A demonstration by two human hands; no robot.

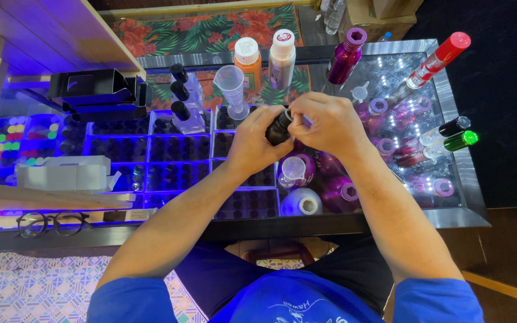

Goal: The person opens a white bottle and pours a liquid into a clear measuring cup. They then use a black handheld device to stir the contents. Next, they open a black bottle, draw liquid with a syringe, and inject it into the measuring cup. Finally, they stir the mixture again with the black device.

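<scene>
A small dark glass bottle [279,127] is gripped in the curled fingers of the left hand [255,143], while its top is pinched by the right hand [323,124]. Just beyond the fingers, a clear plastic measuring cup [233,90] and two white-capped bottles [264,58] are seen. Beneath them, a small clear cup [292,170] and purple bottles [337,192] are set on the mirrored bench [450,206].

My measuring cup [233,90] stands clear and empty on the glass tabletop [450,206]. Just right of it I see an orange bottle [248,63] and a pale bottle [282,58], both white-capped. Further right leans a purple bottle [345,57], then a red-capped one [438,61]. Left of the cup stand three black-capped bottles [184,98]. Far left and nearer me lie my glasses [52,222] and a white box [64,174].
</scene>
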